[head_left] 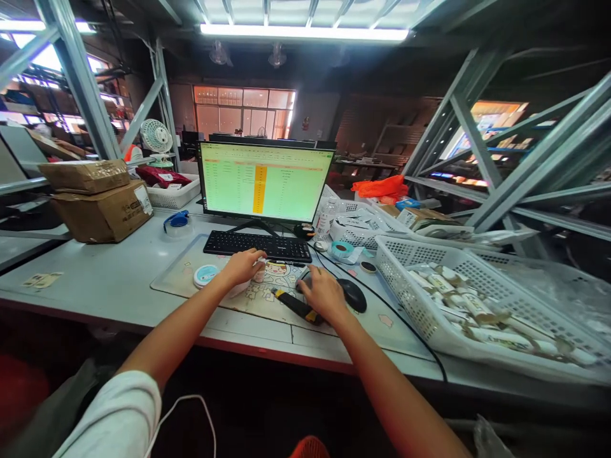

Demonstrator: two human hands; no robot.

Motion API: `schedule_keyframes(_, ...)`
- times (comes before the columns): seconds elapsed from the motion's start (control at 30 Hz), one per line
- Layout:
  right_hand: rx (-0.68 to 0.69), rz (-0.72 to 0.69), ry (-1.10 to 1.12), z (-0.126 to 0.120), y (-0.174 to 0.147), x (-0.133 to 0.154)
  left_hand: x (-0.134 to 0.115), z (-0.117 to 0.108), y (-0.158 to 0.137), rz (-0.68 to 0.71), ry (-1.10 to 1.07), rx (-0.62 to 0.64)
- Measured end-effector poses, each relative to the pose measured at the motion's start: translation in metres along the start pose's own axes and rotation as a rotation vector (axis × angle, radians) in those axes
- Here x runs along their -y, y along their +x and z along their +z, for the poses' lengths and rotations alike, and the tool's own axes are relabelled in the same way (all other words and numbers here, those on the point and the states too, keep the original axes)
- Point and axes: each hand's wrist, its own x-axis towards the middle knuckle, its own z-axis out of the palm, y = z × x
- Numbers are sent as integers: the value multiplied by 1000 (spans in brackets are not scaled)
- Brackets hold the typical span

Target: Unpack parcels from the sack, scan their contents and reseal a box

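My left hand (244,266) is at the front edge of the black keyboard (258,246), palm down with fingers reaching forward. A small pinkish thing shows just under its fingertips, too unclear to name. My right hand (324,294) lies on the desk mat with its fingers bent round a small grey object (304,278), mostly hidden by the hand. Right beside that hand sits a black mouse (352,295). A yellow-and-black utility knife (296,305) lies between my hands, its end close to the right palm. Left of my left wrist is a round blue-and-white container (205,275).
A monitor (265,181) showing a spreadsheet stands behind the keyboard. Cardboard boxes (102,210) and a blue tape roll (176,219) are at left. At right are a teal tape roll (341,249), a cable (405,322) and a white basket (420,305) of wrapped packets.
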Motion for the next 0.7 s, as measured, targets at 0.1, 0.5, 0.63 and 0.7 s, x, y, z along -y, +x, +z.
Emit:
schedule_keyframes(0.1, -7, -267, 317, 7, 21, 31, -9, 2, -5, 105, -118, -34)
schedule_keyframes(0.5, -745, 623, 1595, -48, 49, -135, 76, -59, -62, -516, 263, 390)
schedule_keyframes(0.63, -833, 815, 1734, -70, 16, -177, 106, -40, -79, -555, 206, 506)
schedule_keyframes(0.7, -753, 789, 1745, -68, 4, -169, 108, -36, -80, -561, 216, 462)
